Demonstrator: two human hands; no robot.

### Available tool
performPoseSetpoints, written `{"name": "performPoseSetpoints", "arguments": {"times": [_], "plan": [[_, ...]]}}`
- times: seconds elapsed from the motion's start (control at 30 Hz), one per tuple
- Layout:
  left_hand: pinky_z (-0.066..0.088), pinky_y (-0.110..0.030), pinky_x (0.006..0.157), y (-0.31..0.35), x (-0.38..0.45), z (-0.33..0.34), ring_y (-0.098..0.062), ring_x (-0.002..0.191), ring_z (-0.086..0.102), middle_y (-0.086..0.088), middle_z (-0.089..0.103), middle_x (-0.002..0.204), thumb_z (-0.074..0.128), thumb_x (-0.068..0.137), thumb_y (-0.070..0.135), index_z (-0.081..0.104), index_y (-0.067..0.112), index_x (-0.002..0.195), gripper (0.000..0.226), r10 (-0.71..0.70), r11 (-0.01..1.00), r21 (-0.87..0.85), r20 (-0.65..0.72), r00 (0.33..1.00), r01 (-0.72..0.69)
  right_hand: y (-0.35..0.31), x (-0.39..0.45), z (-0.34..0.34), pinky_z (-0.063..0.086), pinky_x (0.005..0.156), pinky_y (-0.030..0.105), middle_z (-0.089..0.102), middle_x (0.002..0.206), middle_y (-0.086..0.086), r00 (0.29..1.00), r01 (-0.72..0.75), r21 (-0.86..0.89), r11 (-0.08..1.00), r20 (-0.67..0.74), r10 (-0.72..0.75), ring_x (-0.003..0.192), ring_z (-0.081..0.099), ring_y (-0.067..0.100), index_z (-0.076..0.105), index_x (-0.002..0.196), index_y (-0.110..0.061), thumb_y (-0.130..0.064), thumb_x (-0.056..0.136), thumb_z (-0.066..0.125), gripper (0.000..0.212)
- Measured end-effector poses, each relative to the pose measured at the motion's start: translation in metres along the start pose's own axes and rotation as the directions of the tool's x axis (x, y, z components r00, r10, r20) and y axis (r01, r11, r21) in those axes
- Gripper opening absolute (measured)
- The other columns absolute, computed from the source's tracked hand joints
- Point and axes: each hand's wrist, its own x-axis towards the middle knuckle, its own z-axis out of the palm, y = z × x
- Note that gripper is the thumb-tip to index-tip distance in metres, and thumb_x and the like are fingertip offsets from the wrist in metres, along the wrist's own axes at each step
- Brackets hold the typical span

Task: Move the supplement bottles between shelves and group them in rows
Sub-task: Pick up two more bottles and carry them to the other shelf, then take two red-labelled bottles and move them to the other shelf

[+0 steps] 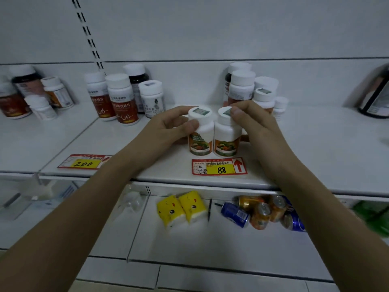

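Two white supplement bottles with orange-green labels stand side by side near the front of the upper shelf (294, 165). My left hand (168, 127) grips the left bottle (201, 142) around its cap and shoulder. My right hand (250, 123) grips the right bottle (226, 142), thumb on its cap. The two bottles touch. Behind them on the right stands a cluster of white-capped bottles (252, 89). Another group with red labels (122, 98) stands at the back left.
Price tags marked 88 (220, 167) and 200 (84, 162) lie on the shelf's front edge. More bottles (31, 93) sit far left, and a dark bottle (374, 95) far right. The lower shelf holds yellow tissue packs (181, 209), a pen and several drink cans (263, 211).
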Motion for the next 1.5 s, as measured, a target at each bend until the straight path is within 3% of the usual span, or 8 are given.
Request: {"name": "performPoseSetpoints", "arguments": {"times": [0.27,0.43,0.6,0.73,0.93,1.07,1.2,1.5], "plan": [[0.055,-0.026,0.085,-0.001,0.001,-0.003,-0.021,0.111,0.066,-0.003,0.071,0.12,0.069,0.085,0.036,0.068,0.032,0.118,0.033,-0.019,0.999,-0.04,-0.029,0.999,0.018,0.006,0.002,0.001,0.053,0.095,0.041,0.067,0.103,-0.021,1.0,-0.011,0.012,1.0,-0.008,0.012,0.098,0.063,0.001,0.065,0.101,-0.036,-0.047,0.091,0.051,0.021],[0.054,-0.033,0.091,0.009,0.004,-0.007,-0.02,0.113,0.065,0.0,0.068,0.124,0.051,0.088,0.059,0.067,0.037,0.116,0.04,-0.106,0.994,0.0,-0.155,0.982,0.107,-0.009,0.007,-0.005,0.052,0.09,0.033,0.068,0.108,-0.004,0.983,0.029,-0.03,0.999,-0.183,-0.034,0.101,0.063,0.012,0.062,0.105,-0.021,-0.035,0.101,0.047,0.021],[0.054,-0.026,0.084,0.035,-0.002,-0.015,-0.008,0.099,0.069,0.01,0.074,0.106,0.038,0.097,0.056,0.068,0.034,0.109,0.039,-0.065,0.949,0.272,-0.319,0.946,0.157,-0.043,0.028,-0.008,0.057,0.082,0.036,0.066,0.096,-0.005,0.985,0.1,-0.238,0.966,-0.116,-0.13,0.094,0.065,0.019,0.062,0.098,-0.022,-0.031,0.099,0.049,0.016],[0.046,-0.023,0.07,0.067,-0.008,-0.04,-0.009,0.086,0.065,0.009,0.07,0.096,0.042,0.098,0.051,0.069,0.026,0.108,0.038,0.01,0.778,0.585,-0.376,0.927,0.229,-0.081,0.049,0.022,0.059,0.075,0.042,0.068,0.091,0.002,0.982,0.19,-0.426,0.884,0.103,-0.161,0.083,0.064,0.021,0.065,0.097,-0.015,-0.033,0.098,0.05,0.023],[0.042,-0.023,0.065,0.116,-0.043,-0.107,-0.005,0.078,0.057,0.012,0.06,0.092,0.045,0.091,0.062,0.06,0.041,0.094,0.026,0.021,0.437,0.802,-0.461,0.887,0.407,-0.134,0.067,0.099,0.049,0.073,0.033,0.069,0.095,0.005,0.938,0.305,-0.576,0.759,0.318,-0.136,0.085,0.063,0.023,0.065,0.091,-0.018,-0.036,0.094,0.051,0.024],[0.043,-0.025,0.066,0.132,-0.091,-0.16,-0.01,0.085,0.06,0.011,0.065,0.096,0.047,0.09,0.06,0.064,0.037,0.099,0.029,0.009,0.381,0.779,-0.541,0.841,0.498,-0.157,0.065,0.167,0.053,0.077,0.035,0.069,0.09,0.004,0.908,0.352,-0.565,0.746,0.4,-0.126,0.084,0.064,0.023,0.065,0.084,-0.019,-0.037,0.092,0.053,0.023],[0.052,-0.034,0.086,0.14,-0.156,-0.216,-0.016,0.093,0.062,0.005,0.07,0.103,0.053,0.09,0.046,0.068,0.033,0.094,0.02,-0.015,0.389,0.738,-0.593,0.805,0.551,-0.174,0.053,0.252,0.05,0.071,0.034,0.069,0.085,0.003,0.864,0.408,-0.543,0.734,0.489,-0.119,0.077,0.062,0.021,0.065,0.08,-0.016,-0.036,0.092,0.053,0.026],[0.053,-0.033,0.085,0.156,-0.339,-0.34,-0.01,0.091,0.06,0.008,0.065,0.104,0.051,0.091,0.053,0.065,0.036,0.108,0.028,-0.02,0.327,0.649,-0.722,0.691,0.687,-0.215,-0.001,0.472,0.054,0.079,0.041,0.072,0.095,0.017,0.765,0.484,-0.481,0.731,0.638,-0.087,0.089,0.067,0.032,0.067,0.098,-0.002,-0.037,0.093,0.052,0.038]]}}
